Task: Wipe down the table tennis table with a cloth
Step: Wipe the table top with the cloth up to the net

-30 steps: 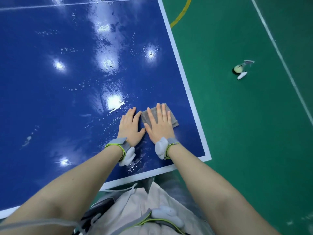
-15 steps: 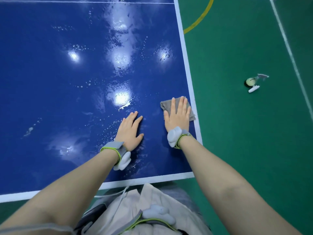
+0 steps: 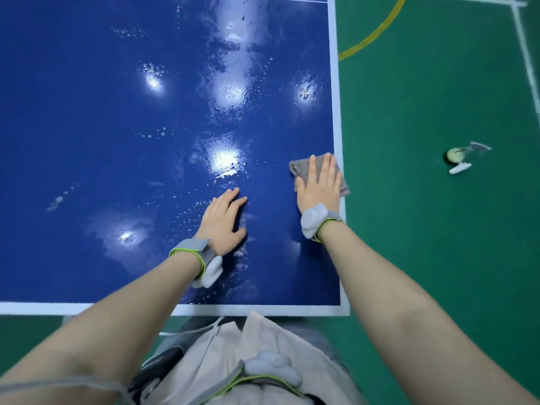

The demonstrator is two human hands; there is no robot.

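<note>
Item: right hand point(image 3: 318, 185). I am pressing it flat on the grey cloth point(image 3: 301, 168), fingers point(image 3: 314, 168) straight and released, nothing curled round the fabric.

Item: grey cloth. It is lying at the right edge of the blue table tennis surface point(image 3: 117, 112), overlapping the white sideline point(image 3: 336, 97), with its near right corner hanging just past the edge over the green floor point(image 3: 438, 258).

Item: left hand point(image 3: 223, 222). I am resting it palm down on the bare surface, left of the cloth and apart from it, fingers spread and released, bracing my weight.

Item: water. Droplets and wet patches are showing under the light reflections across the middle and far part of the surface, and just beside my left hand.

Item: small white and yellowish object point(image 3: 458, 159), lying on the floor well to the right; I cannot tell what it is.

Risks, as I am judging them:
- The cloth is slipping off the edge if I am pushing further right, since only flat pressure is holding it.
- My left palm is skidding on the wet film while I am leaning on it.
- The cloth is bunching under my palm and leaving streaks.
- Much of the far surface is looking wet, so reaching for it is pulling me off balance.
</note>
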